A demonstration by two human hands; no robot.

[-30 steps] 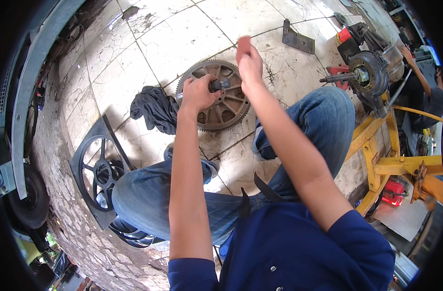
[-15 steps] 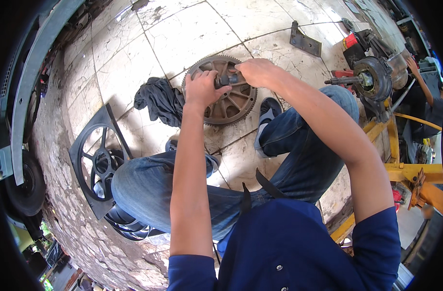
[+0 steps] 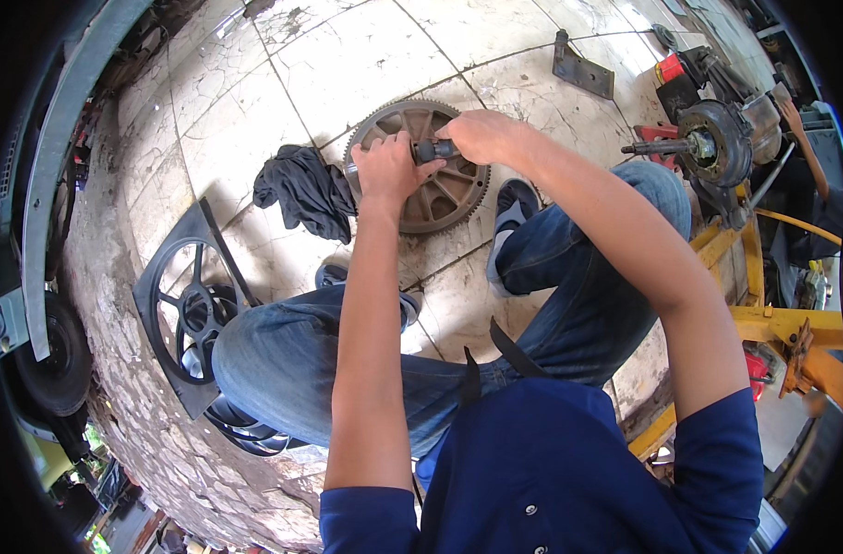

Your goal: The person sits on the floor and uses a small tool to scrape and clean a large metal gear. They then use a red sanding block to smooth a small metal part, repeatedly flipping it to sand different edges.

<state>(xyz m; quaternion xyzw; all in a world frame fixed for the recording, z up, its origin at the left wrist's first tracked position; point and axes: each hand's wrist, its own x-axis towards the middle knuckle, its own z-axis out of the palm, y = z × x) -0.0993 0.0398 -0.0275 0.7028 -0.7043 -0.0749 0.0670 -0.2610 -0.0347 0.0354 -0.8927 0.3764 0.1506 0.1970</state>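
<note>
A large brown toothed gear wheel (image 3: 430, 205) with spokes lies flat on the tiles in front of me. Over its hub, both hands are on a dark, rod-like metal part (image 3: 428, 150) with a rounded head; its exact kind is unclear. My left hand (image 3: 387, 168) wraps round the left side of it, thumb pointing right, and a small bright tip pokes out beyond the fingers. My right hand (image 3: 484, 137) grips its other end, fingers curled and partly hidden. Just left of the wheel is a crumpled black cloth (image 3: 303, 196).
A black fan shroud (image 3: 144, 291) leans beside my left knee. Beyond the gear, to the right, lies a dark angled bracket (image 3: 583, 76). A greasy hub with a shaft (image 3: 712, 143) stands near a yellow frame (image 3: 763, 325) at right. Another person's arm (image 3: 800, 138) shows at the far right.
My left hand has turned a little and shifted slightly; the dark part's rounded head shows more clearly between my hands, and the bright tip now appears. My right hand has barely moved.
</note>
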